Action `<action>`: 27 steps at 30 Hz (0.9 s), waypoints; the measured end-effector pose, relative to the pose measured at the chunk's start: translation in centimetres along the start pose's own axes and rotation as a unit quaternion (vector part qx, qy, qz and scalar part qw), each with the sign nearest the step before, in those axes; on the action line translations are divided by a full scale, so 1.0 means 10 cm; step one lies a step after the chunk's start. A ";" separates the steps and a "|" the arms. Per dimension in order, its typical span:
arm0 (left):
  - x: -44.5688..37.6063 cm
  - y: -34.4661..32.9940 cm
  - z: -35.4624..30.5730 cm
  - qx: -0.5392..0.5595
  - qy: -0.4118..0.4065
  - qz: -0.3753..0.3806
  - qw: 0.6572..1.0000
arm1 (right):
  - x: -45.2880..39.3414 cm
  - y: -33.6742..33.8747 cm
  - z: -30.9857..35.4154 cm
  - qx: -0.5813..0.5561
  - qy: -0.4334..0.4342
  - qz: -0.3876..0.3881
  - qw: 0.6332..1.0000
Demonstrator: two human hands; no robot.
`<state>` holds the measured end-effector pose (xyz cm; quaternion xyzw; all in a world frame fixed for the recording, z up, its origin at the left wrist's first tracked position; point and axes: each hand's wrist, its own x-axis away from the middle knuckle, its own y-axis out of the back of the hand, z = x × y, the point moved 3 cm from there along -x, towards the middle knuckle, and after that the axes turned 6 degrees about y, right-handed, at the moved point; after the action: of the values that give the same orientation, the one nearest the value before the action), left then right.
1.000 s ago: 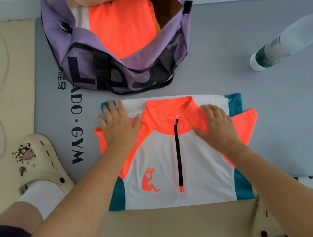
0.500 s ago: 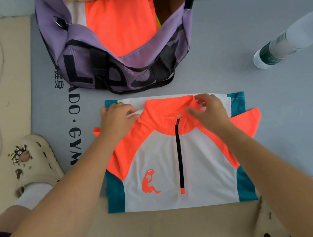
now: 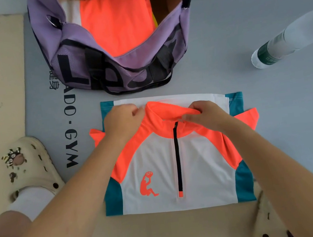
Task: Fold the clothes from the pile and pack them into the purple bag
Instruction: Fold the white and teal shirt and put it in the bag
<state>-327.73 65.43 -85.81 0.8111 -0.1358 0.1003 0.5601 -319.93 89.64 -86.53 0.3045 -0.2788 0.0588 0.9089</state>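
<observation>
**Collar Grip Established on Folded Shirt**

The folded shirt [image 3: 177,165] lies face up on the grey mat [image 3: 271,123], directly in front of the purple bag [image 3: 75,55], near it but apart. The bag stands open at the top and already contains at least one folded orange garment [image 3: 116,20].

Change since one second ago: both hands then lay flat on the shoulders of the shirt with straight fingers, pressing the fabric down. They have since moved up to the neckline and curled.

Current grip state:
- Left hand [image 3: 122,122]: fingers curled at the left end of the orange collar [image 3: 162,111], over the far edge of the shirt. The fingertips are tucked under, so exactly which layer they hold cannot be told.
- Right hand [image 3: 205,116]: pinches the right side of the collar between thumb and fingers; the collar edge is raised and rolled at that point.

Interpretation: the smoothing step appears complete, and the hands are now either tidying the collar or taking hold of the top edge for a lift or a further fold. The shirt is already reduced to a compact rectangle, so transfer into the bag is probably close.

Caution: the orange sleeve tips [image 3: 249,116] protrude on both sides. A lift by the collar alone may let the folded layers drop open.

A plastic bottle [image 3: 281,44] lies on the mat, well to the right.
</observation>
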 end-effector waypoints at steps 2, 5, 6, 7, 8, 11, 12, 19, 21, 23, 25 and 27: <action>0.12 -0.07 -0.01 -0.014 -0.029 0.035 0.999 | -0.03 -0.02 0.02 -0.025 -0.008 -0.003 1.000; 0.16 -0.13 0.06 -0.018 -0.069 0.021 0.997 | -0.01 -0.04 0.01 -0.013 -0.002 0.017 1.000; 0.14 -0.15 0.10 -0.028 -0.066 0.027 0.997 | 0.00 -0.04 0.00 -0.003 0.003 0.022 1.000; 0.11 -0.16 0.13 -0.035 -0.055 0.030 0.997 | 0.02 -0.03 -0.02 0.004 0.008 0.022 1.000; 0.09 -0.16 0.14 -0.039 -0.039 0.026 0.998 | 0.03 -0.01 -0.05 0.010 0.013 0.017 1.000; 0.07 -0.10 0.12 -0.016 -0.053 -0.034 0.998 | 0.02 0.05 -0.08 0.025 0.028 -0.029 0.999; 0.09 -0.09 0.08 -0.013 -0.079 -0.055 0.995 | 0.01 0.06 -0.08 0.014 0.035 -0.046 0.998; 0.11 -0.25 0.17 -0.031 -0.001 0.033 0.999 | -0.07 0.04 -0.19 0.037 -0.037 -0.106 0.993; 0.09 -0.25 0.22 -0.030 -0.002 0.040 0.999 | -0.05 0.07 -0.27 0.110 -0.058 -0.079 0.989; 0.07 -0.23 0.24 -0.014 -0.004 0.027 1.000 | -0.03 0.09 -0.31 0.139 -0.055 -0.018 0.989; 0.08 -0.21 0.24 -0.001 0.003 0.012 1.000 | -0.02 0.11 -0.33 0.115 -0.043 0.006 0.992; 0.13 -0.21 0.20 -0.007 0.009 0.001 1.000 | -0.01 0.13 -0.35 0.095 -0.039 -0.030 0.994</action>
<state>-325.75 64.10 -87.92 0.8057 -0.1326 0.1075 0.5671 -318.76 92.75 -88.22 0.3998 -0.2976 0.0455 0.8657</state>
